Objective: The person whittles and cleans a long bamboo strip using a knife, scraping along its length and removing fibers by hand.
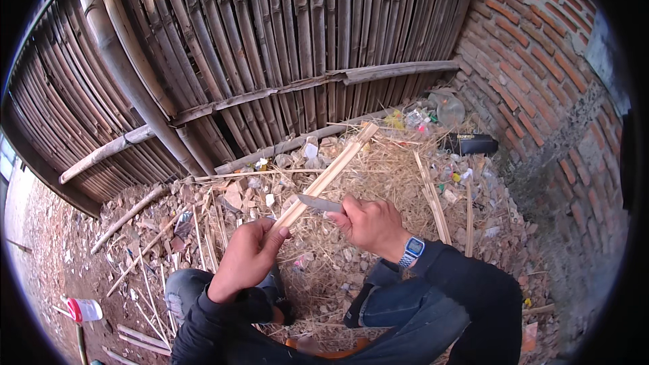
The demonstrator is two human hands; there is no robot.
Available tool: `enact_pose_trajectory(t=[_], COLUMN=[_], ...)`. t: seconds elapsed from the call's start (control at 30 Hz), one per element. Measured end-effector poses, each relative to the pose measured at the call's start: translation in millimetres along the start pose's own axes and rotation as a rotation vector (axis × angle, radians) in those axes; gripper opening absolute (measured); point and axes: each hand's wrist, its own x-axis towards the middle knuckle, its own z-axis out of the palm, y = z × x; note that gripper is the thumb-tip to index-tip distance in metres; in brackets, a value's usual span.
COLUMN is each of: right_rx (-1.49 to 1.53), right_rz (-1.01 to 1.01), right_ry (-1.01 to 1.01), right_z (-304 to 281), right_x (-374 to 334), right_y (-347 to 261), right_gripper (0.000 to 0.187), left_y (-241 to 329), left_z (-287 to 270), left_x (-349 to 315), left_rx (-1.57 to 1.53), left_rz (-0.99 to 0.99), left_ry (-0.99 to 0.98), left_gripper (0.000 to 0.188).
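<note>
A pale split stick (338, 164) slants through the air above the middle of the ground, its far end tipped up toward the fence. The left hand (247, 260) pinches its near end between thumb and fingers. The right hand (372, 224) is wrapped around a knife (321, 203), handle hidden in the fist, blade lying across the stick just beyond the left fingers. I cannot tell whether the edge bites into the wood.

To me, the step in hand looks like paring or splitting the stick. The next move seems to call for a steady pinch on the near end and a controlled stroke with the blade angled away from the left thumb.

Around the hands, I see dark sleeves, a watch (412, 250) on the right wrist and jeans (419, 307) on bent knees. Below, the ground (331, 284) is strewn with straw and rubble. More strips (435, 203) lie to the right of the stick. A bamboo fence (297, 27) closes the ground's far edge; a brick wall (527, 47) closes the right. Near their corner sit a clear bottle (447, 108) and a black box (476, 143). Toward the near left corner is a red-and-white cup (84, 309).
</note>
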Motion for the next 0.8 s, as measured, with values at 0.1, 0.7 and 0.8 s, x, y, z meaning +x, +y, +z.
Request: enact_pose_trajectory(t=[0.1, 0.7, 0.8], right_rx=[0.003, 0.002, 0.056], right_rz=[-0.005, 0.305, 0.089], right_ry=[-0.023, 0.048, -0.028], right_z=[3.7, -15.7, 2.9], right_x=[-11.4, 14.4, -2.0], right_y=[-26.6, 35.2, -12.3], right_gripper=[0.044, 0.045, 0.047], left_y=[3.8, -4.7, -2.9], left_z=[7.9, 3.7, 7.1], left_x=[-3.6, -4.1, 0.5], left_rx=[-0.029, -0.029, -0.026], left_rz=[0.044, -0.001, -0.01], left_ry=[0.0, 0.038, -0.012], left_gripper=[0.032, 0.032, 0.031])
